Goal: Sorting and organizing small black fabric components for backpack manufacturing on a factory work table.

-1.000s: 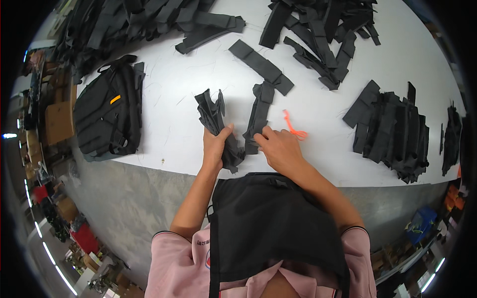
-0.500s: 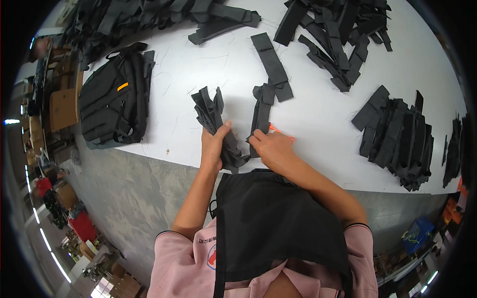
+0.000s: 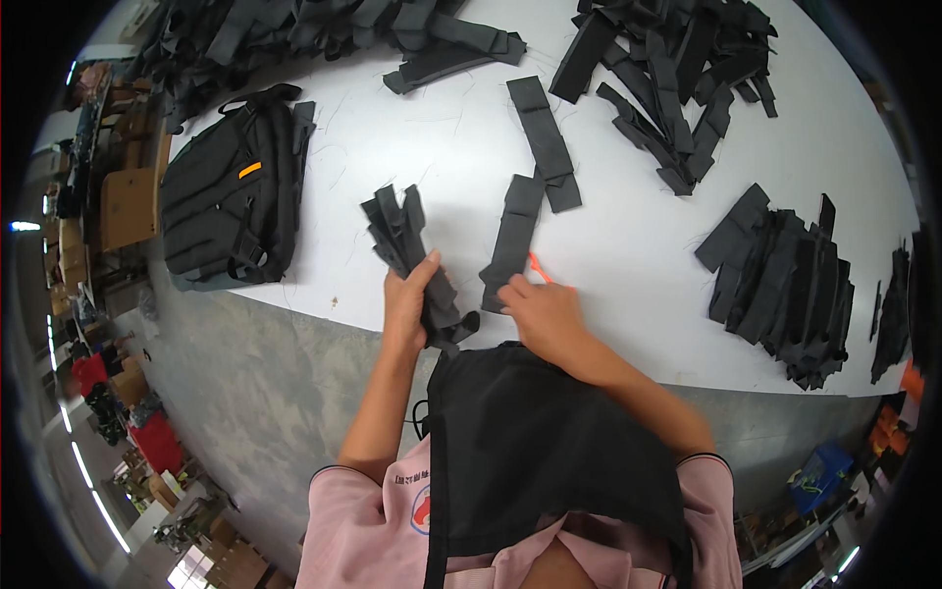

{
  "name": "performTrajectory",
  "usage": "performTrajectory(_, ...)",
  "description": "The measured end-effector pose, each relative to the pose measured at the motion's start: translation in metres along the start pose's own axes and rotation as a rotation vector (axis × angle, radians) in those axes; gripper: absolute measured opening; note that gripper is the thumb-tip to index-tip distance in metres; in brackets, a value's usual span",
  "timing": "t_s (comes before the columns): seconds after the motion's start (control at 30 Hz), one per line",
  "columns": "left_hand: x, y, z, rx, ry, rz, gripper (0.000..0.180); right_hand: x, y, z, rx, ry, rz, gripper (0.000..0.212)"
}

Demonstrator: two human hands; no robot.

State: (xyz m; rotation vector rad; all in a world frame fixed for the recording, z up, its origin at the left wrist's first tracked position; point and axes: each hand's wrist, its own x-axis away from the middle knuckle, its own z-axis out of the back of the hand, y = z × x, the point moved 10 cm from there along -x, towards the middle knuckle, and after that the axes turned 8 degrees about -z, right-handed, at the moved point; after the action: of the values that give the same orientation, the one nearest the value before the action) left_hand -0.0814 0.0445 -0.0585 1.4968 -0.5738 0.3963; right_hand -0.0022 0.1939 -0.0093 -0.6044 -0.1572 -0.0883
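Note:
My left hand is closed round a bundle of black fabric strips, their upper ends fanned out and their lower ends hanging by the table's near edge. To its right, a single black fabric strip lies slantwise on the white table. The bent fingers of my right hand pinch at the lower right edge of this strip; the fingertips are partly hidden. A thin orange thing shows just beyond the right hand, mostly covered by it, and I cannot tell whether it is held. Another black strip lies beyond, touching the first.
A black backpack with an orange tab lies at the left of the white table. Heaps of black strips cover the far left and far right. A neater row of strips lies at the right, near the edge.
The strip by my right hand has gone from folded over at its top to lying flatter. My left hand has shifted slightly left with the bundle. The whole view has moved a little.

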Motion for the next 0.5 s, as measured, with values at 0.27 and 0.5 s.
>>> performTrajectory(0.27, -0.001, -0.010, -0.006, 0.265, -0.155, 0.212, 0.048, -0.055, 0.085, 0.053, -0.392, 0.241, -0.387, 0.029)
performTrajectory(0.5, 0.036, -0.053, -0.066, 0.503, -0.334, 0.414, 0.037, -0.129, 0.103, 0.027, -0.080, -0.074, -0.385, 0.024)
